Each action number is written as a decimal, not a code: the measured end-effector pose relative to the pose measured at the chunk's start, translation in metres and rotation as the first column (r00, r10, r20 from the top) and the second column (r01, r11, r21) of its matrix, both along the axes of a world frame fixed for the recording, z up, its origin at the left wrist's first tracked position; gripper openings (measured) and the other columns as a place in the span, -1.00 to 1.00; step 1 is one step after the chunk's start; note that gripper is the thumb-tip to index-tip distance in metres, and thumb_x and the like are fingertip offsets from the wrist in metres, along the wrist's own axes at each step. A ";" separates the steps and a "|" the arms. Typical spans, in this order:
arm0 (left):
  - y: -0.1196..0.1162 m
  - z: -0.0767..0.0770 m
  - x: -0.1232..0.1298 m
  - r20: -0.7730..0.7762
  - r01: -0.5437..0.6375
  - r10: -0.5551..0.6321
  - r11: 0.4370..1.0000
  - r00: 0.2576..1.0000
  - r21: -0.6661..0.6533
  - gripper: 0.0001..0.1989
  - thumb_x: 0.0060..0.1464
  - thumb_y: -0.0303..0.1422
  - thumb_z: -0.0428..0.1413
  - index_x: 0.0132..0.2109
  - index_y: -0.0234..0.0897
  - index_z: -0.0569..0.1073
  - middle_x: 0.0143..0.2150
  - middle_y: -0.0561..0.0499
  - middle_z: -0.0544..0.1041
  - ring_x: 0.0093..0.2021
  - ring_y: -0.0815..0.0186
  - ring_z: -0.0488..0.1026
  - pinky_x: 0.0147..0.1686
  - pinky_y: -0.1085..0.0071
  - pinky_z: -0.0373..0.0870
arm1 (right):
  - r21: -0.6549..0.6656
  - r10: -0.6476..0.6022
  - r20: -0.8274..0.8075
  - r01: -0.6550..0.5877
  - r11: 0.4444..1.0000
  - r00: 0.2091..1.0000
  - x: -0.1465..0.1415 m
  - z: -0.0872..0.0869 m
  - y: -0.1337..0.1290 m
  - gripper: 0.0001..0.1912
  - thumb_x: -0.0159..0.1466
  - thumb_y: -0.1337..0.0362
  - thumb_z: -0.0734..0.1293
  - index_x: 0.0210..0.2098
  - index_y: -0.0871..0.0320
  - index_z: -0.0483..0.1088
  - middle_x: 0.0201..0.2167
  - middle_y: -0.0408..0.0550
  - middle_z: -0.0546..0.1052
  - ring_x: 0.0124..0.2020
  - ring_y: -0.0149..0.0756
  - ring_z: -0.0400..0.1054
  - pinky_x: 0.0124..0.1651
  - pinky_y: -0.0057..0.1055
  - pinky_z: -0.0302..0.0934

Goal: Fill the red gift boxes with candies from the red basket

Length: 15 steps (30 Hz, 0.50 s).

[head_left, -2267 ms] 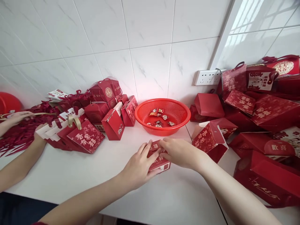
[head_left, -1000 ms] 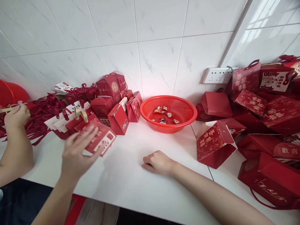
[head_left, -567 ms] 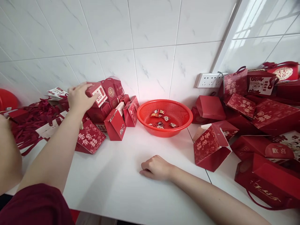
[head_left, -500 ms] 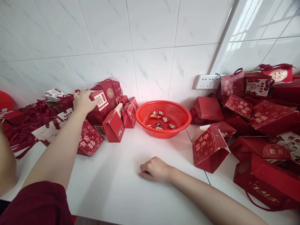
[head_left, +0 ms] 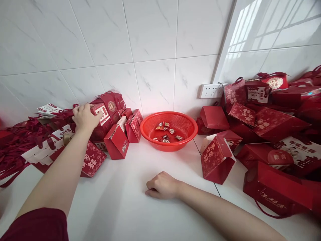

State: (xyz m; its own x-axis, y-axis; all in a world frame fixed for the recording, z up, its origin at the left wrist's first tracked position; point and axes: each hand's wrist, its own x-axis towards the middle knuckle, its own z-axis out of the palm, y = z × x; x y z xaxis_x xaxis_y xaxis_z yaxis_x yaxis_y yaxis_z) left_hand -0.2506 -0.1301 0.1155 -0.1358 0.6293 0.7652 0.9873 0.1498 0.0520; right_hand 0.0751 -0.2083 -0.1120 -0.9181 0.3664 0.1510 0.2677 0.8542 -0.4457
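Observation:
My left hand (head_left: 86, 117) reaches to the stacked boxes at the back left. Its thumb lies over the white label of a red gift box (head_left: 105, 121), with the other fingers bent round the box's left side. My right hand (head_left: 162, 185) rests on the white table as a loose fist, with nothing visible in it. Beyond it stands a red plastic basket (head_left: 169, 146) holding several small wrapped candies (head_left: 165, 137). Between that basket and my left hand, a small red box (head_left: 116, 142) stands upright. Under my left forearm, a patterned red box (head_left: 92, 160) is partly covered.
Dark red ribbons (head_left: 15, 147) and white-topped boxes (head_left: 45, 151) crowd the left side. On the right, an open-sided red box (head_left: 217, 159) stands before a heap of gift boxes (head_left: 278, 124). A socket strip (head_left: 212, 91) is fixed to the tiled wall (head_left: 155, 36).
The view has turned slightly right, so most things appear further left. Both hands keep about the same places and poses. An arm at the far left edge has almost left the view.

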 end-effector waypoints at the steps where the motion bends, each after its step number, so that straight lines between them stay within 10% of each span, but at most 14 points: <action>1: 0.005 -0.001 -0.005 0.033 -0.036 0.037 0.999 0.999 -0.028 -0.38 0.06 -0.06 0.25 0.03 -0.57 0.40 0.07 -0.26 0.47 0.18 -0.13 0.28 0.10 -0.28 0.22 | -0.001 -0.006 0.003 0.006 1.000 1.000 0.000 0.000 0.000 -0.71 0.34 0.15 0.22 -0.48 0.13 0.22 -0.55 -0.25 0.35 -0.53 -0.46 0.08 -0.40 -0.47 -0.04; 4: 0.008 0.002 -0.007 0.088 -0.088 0.094 0.993 0.992 -0.073 -0.19 0.06 0.05 0.20 0.20 -0.57 0.27 0.32 -0.38 0.22 0.33 -0.32 0.02 0.13 -0.55 -0.31 | -0.018 -0.014 0.019 0.014 1.000 1.000 0.001 0.007 0.001 -0.70 0.34 0.11 0.24 -0.46 0.12 0.25 -0.52 -0.23 0.39 -0.52 -0.46 0.14 -0.39 -0.47 -0.02; 9: -0.014 -0.002 0.050 -0.123 0.184 -0.161 0.961 0.979 0.205 -0.18 0.20 -0.09 0.12 0.40 -0.37 -0.07 0.49 -0.25 -0.26 0.45 -0.14 -0.35 0.23 -0.38 -0.54 | -0.027 -0.065 -0.003 0.065 0.998 0.998 0.017 0.056 0.007 -0.78 0.34 0.10 0.27 -0.33 0.11 0.34 -0.40 -0.18 0.49 -0.43 -0.43 0.26 -0.38 -0.50 0.04; 12: -0.031 -0.049 0.110 -0.282 0.423 -0.355 0.876 0.891 0.231 -0.23 0.12 -0.17 0.19 0.36 -0.34 0.09 0.47 -0.20 -0.09 0.45 -0.08 -0.17 0.34 -0.16 -0.23 | 0.056 -0.155 -0.138 0.164 0.985 0.978 0.041 0.108 0.007 -0.83 0.35 0.17 0.28 -0.28 0.13 0.38 -0.35 -0.13 0.53 -0.38 -0.40 0.32 -0.34 -0.48 0.08; 15: -0.048 -0.125 0.168 -0.294 0.688 -0.680 0.720 0.671 -0.095 -0.43 0.18 -0.22 0.13 0.31 -0.15 0.25 0.42 -0.14 0.13 0.40 -0.02 0.05 0.37 -0.11 -0.18 | 0.096 -0.357 -0.289 0.398 0.912 0.888 0.080 0.156 0.002 -0.85 0.35 0.20 0.27 -0.25 0.12 0.41 -0.35 -0.13 0.54 -0.37 -0.37 0.37 -0.28 -0.45 0.13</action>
State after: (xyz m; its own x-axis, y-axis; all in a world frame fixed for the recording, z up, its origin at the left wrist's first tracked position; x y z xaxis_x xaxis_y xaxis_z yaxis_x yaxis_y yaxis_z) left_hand -0.0822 -0.1784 -0.0097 0.5527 0.4396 0.7080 0.7804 -0.5711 -0.2547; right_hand 0.1550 -0.2068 0.0443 -0.6349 0.6320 0.4445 0.4756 0.7730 -0.4197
